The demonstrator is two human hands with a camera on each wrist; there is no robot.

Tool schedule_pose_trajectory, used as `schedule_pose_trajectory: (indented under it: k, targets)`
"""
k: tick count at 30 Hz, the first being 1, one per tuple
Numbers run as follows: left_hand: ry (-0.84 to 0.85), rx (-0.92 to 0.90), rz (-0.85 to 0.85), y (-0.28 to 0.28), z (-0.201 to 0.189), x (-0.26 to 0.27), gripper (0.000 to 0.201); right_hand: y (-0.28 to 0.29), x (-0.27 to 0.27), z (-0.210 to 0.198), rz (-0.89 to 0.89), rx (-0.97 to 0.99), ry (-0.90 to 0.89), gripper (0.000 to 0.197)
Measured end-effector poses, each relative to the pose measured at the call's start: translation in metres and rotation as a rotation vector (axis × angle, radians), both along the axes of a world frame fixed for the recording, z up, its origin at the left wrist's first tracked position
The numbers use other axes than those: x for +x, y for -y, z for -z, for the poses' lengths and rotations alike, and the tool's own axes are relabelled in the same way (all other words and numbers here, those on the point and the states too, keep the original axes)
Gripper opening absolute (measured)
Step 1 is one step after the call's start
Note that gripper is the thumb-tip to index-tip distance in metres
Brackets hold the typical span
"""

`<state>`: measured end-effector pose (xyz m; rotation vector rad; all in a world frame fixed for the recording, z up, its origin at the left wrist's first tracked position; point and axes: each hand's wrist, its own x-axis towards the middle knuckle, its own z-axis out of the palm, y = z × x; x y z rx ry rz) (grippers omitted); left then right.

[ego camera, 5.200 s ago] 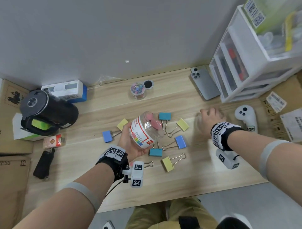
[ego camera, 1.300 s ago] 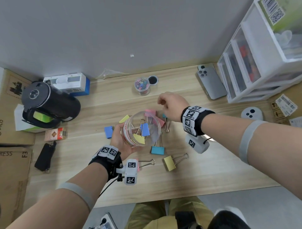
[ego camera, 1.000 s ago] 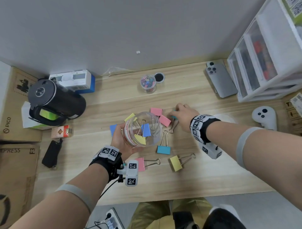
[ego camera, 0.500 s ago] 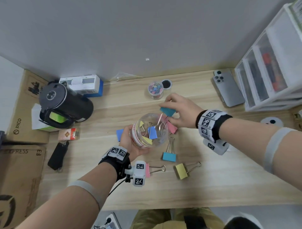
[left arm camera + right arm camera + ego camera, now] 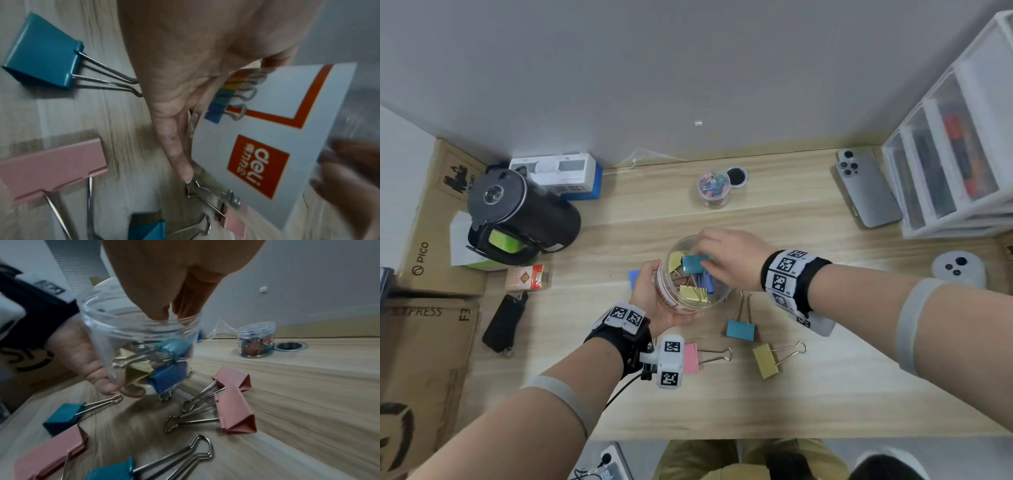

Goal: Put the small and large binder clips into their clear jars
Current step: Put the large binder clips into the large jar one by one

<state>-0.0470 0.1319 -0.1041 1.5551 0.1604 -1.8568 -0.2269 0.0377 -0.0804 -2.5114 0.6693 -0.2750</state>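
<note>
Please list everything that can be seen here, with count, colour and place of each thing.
table: one, light wood, under everything.
large jar: one, clear, in the left hand.
clips in it: about four; yellow, blue, teal.
loose large clips: about seven; pink, teal, yellow, blue; around the jar.
small jar: one, clear, holding small clips, at the back.
phone: one, grey, back right.
drawer unit: one, white, far right.
controller: one, white, right.
jug: one, black, left.
box: one, white-blue, behind the jug.
pack: one, red-orange, left.
pouch: one, black, left.
cardboard boxes: several, brown, far left.
left hand: holds the large jar.
right hand: at the jar's mouth.
</note>
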Motion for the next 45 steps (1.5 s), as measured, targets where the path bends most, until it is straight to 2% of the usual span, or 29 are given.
schedule_pose_trajectory:
  k: [4,6,9,11,16,20,23,28,30,32,36,38,42,45]
  targets:
    - [-0.008,0.018,-0.018,-0.007,0.005,0.010,0.071,0.011,-0.012,-0.007,0.348,0.193,0.095,0.025]
    - [-0.001,0.028,-0.023,-0.010,0.006,0.014,0.072,0.023,-0.019,0.004,0.439,0.230,-0.026,0.033]
    - [-0.004,0.030,-0.027,-0.014,0.007,0.020,0.073,0.030,-0.032,0.031,0.380,0.276,-0.387,0.050]
    - [-0.012,0.023,-0.026,-0.017,0.007,0.024,0.074,0.024,-0.037,0.047,0.287,0.267,-0.501,0.050]
    - [-0.041,0.012,-0.019,-0.024,0.007,0.029,0.076,0.011,-0.033,0.063,0.278,0.209,-0.597,0.066]
    - [-0.039,0.027,-0.030,-0.025,0.009,0.029,0.075,0.010,-0.031,0.062,0.275,0.223,-0.611,0.060]
    - [-0.030,0.035,-0.029,-0.024,0.007,0.028,0.076,0.013,-0.035,0.057,0.306,0.302,-0.552,0.056]
    - [-0.011,0.030,-0.028,-0.020,0.003,0.025,0.074,0.020,-0.046,0.033,0.404,0.409,-0.186,0.055]
    - [0.004,0.036,-0.030,-0.019,0.001,0.023,0.075,0.023,-0.044,0.021,0.428,0.383,-0.027,0.048]
    - [0.015,0.044,-0.032,-0.017,-0.001,0.019,0.075,0.023,-0.036,0.005,0.380,0.335,0.071,0.041]
    - [0.018,0.053,0.003,-0.014,-0.003,0.013,0.070,0.012,-0.008,-0.019,0.058,0.109,0.105,0.032]
    - [0.009,0.056,0.039,-0.013,-0.005,0.010,0.069,0.002,0.005,-0.018,-0.065,0.068,0.093,0.030]
    - [0.018,0.062,0.101,-0.013,-0.006,0.005,0.072,-0.019,0.026,-0.001,-0.204,0.039,0.085,0.045]
    - [0.042,0.046,0.130,-0.016,-0.005,0.005,0.069,-0.027,0.031,0.007,-0.193,-0.002,0.066,0.033]
